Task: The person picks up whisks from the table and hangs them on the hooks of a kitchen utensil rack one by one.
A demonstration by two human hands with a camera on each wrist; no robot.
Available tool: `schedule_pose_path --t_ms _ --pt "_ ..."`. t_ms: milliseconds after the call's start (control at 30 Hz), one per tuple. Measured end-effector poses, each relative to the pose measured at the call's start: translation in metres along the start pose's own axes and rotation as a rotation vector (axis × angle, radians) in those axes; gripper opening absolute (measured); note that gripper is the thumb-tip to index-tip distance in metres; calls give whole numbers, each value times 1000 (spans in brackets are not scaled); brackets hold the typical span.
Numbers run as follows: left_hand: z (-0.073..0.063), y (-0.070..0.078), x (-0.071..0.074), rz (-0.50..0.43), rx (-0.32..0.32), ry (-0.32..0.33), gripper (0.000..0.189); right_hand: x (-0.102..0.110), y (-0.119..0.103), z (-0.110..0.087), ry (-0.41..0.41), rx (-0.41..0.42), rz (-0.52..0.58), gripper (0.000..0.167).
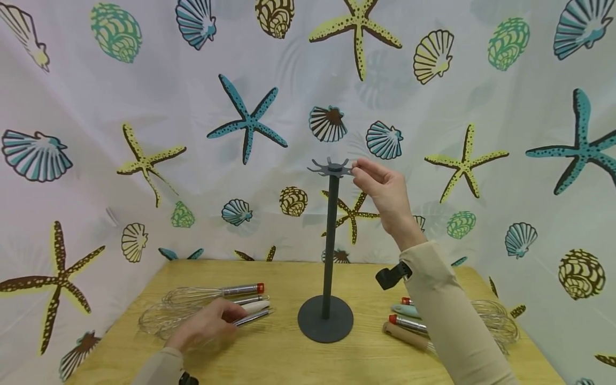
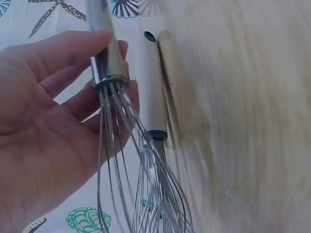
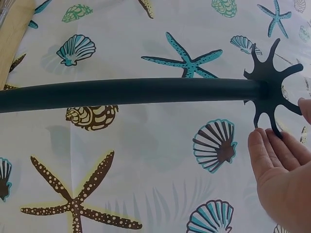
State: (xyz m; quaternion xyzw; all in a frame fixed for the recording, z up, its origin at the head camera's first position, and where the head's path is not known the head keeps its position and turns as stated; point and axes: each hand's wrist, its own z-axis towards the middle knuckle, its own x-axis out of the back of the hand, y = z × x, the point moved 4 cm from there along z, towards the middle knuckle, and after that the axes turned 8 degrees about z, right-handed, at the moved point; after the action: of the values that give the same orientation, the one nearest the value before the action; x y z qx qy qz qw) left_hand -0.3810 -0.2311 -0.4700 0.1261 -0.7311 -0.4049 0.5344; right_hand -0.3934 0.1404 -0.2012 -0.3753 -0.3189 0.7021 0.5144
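Note:
A dark grey stand [image 1: 330, 240] rises from a round base on the table, with a ring of curved hooks [image 3: 272, 87] at its top. My right hand [image 1: 385, 195] is raised to the ring's right side and pinches one hook between thumb and fingertips. Low on the left, my left hand [image 1: 209, 322] grips the steel handle of a whisk [image 2: 111, 63], thumb on one side and fingers behind. Its wire loops [image 2: 114, 141] hang past the palm in the left wrist view. Beside it lies a whisk with a white handle [image 2: 151, 87].
Left on the wooden table [image 1: 366, 353] lie more whisks, one with a red-tipped steel handle [image 1: 240, 290]. To the right, partly behind my right forearm, are a red-tipped whisk [image 1: 406, 323], a wooden handle [image 1: 404, 335] and a pale blue handle [image 1: 404, 309]. A shell-print curtain [image 1: 298, 69] stands behind.

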Motion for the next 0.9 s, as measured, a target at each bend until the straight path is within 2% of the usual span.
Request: schedule_pose_path --t_ms 167,433,533,667,833,900 --pt "3 7 3 -5 -48 30 34 0 1 0 0 4 -12 42" --pt "9 18 4 -43 1 86 39 4 4 1 14 27 -56 41" --pt "13 25 7 -39 -1 134 38 3 5 3 7 39 -64 42" --pt "17 34 13 -1 -42 205 36 2 4 3 15 51 -65 41" --pt "20 41 18 -21 -93 227 34 3 5 4 19 52 -43 43" --pt "23 43 18 -37 -89 239 32 4 5 4 18 52 -37 42"
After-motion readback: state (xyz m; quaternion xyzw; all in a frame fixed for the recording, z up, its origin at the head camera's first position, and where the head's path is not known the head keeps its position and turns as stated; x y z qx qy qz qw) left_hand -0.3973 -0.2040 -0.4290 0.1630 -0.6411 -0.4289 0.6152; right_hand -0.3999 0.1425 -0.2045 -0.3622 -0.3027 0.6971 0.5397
